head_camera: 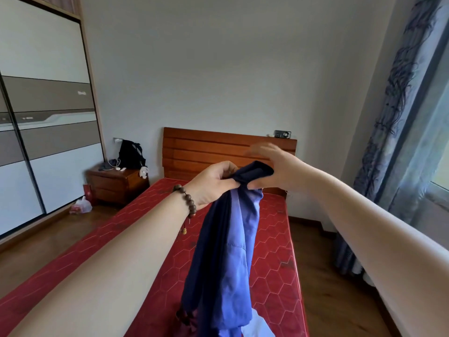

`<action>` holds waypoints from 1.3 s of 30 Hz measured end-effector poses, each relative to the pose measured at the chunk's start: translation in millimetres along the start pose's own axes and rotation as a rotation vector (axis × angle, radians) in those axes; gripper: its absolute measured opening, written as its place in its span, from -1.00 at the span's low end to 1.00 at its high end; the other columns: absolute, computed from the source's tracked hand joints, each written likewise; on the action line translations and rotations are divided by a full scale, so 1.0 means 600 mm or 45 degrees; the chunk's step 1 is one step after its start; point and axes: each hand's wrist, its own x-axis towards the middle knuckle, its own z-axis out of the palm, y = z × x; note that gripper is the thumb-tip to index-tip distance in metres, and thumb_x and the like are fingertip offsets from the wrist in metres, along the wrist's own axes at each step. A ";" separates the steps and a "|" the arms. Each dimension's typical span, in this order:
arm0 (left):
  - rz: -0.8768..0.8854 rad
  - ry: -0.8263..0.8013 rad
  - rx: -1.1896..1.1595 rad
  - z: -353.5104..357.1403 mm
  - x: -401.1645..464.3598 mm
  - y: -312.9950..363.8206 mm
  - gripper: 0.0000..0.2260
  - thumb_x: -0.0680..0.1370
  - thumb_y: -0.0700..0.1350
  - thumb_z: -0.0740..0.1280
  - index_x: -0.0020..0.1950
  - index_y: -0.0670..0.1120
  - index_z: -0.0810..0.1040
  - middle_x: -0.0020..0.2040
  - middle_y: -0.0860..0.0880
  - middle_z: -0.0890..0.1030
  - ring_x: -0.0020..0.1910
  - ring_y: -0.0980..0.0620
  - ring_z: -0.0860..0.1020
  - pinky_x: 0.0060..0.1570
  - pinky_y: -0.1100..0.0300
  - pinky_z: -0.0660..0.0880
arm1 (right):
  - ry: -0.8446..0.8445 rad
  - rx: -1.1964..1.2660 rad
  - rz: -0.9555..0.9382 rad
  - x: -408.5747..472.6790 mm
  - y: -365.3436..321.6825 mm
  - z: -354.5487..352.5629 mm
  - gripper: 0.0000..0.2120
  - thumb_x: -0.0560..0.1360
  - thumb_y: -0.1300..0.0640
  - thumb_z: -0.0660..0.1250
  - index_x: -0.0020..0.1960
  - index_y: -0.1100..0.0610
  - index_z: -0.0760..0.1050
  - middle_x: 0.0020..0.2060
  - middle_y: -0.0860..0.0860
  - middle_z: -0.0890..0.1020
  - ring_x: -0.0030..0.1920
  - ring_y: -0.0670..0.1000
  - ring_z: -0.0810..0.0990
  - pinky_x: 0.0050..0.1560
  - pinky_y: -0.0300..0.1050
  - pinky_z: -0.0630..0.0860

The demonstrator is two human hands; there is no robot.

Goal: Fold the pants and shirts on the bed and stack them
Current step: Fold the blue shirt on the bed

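Note:
A blue garment (226, 251), dark navy on one side and lighter blue on the other, hangs in the air above the red mattress (272, 239). My left hand (213, 182), with a bead bracelet on the wrist, grips its top end. My right hand (272, 166) is just right of that top end, thumb under the dark hem, fingers spread and blurred. The garment's lower part drops out of view at the bottom edge. Something white (257, 324) lies on the mattress beside it.
A wooden headboard (206, 149) stands at the far end of the bed. A nightstand (116, 183) with a black bag is at the left, a plastic bag (81, 205) on the floor, a sliding wardrobe (43, 117) along the left wall, curtains (398, 117) right.

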 end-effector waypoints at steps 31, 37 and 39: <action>0.007 0.481 0.829 0.079 -0.043 -0.094 -0.88 0.49 -0.16 0.39 -0.20 -0.21 0.58 -0.19 -0.04 0.51 -0.19 -0.06 0.50 -0.17 0.16 0.40 | 0.227 0.009 0.422 0.015 0.030 -0.008 -0.92 0.37 0.17 0.38 -0.16 0.07 0.63 -0.25 0.02 0.65 -0.19 0.05 0.57 -0.26 -0.16 0.50; 0.063 0.420 0.626 0.040 -0.048 -0.092 -0.90 0.51 -0.19 0.41 -0.17 -0.21 0.60 -0.23 0.00 0.56 -0.22 0.05 0.50 -0.16 0.28 0.35 | 0.067 0.039 0.412 0.005 0.051 -0.029 -0.90 0.40 0.20 0.39 -0.09 0.08 0.62 -0.20 0.04 0.65 -0.21 0.00 0.56 -0.22 -0.17 0.51; 0.067 0.375 0.611 0.035 -0.049 -0.091 -0.84 0.53 -0.18 0.38 -0.25 -0.12 0.51 -0.33 0.06 0.49 -0.33 0.14 0.43 -0.26 0.28 0.32 | 0.042 0.038 0.388 0.004 0.052 -0.033 -0.89 0.41 0.21 0.39 -0.08 0.09 0.61 -0.20 0.04 0.65 -0.24 -0.02 0.56 -0.23 -0.17 0.51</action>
